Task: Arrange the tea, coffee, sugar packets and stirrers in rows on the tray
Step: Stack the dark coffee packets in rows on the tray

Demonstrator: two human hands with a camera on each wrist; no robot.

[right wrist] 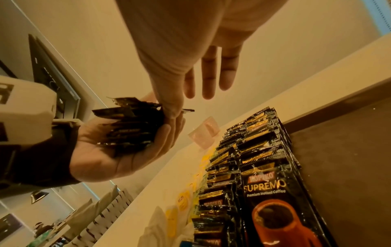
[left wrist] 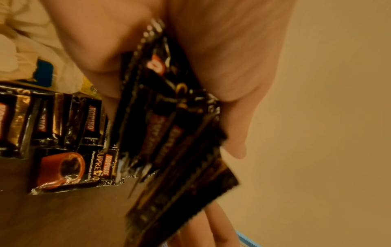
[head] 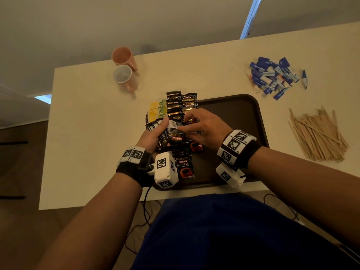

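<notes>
Left hand point(head: 153, 136) gripping a bunch of coffee packets point(head: 172, 138) over the tray point(head: 239, 114). Right hand point(head: 204, 126) pinching one packet off the bunch, other fingers straight. More coffee lying in rows point(head: 181, 104) on tray. Sugar point(head: 272, 76) and stirrers point(head: 317, 133) on table point(head: 87, 114).

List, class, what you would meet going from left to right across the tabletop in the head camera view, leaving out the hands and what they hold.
Two cups → yellow and green tea packets → rows of black coffee sachets → bare part of the brown tray → blue sugar packets → wooden stirrers.
</notes>
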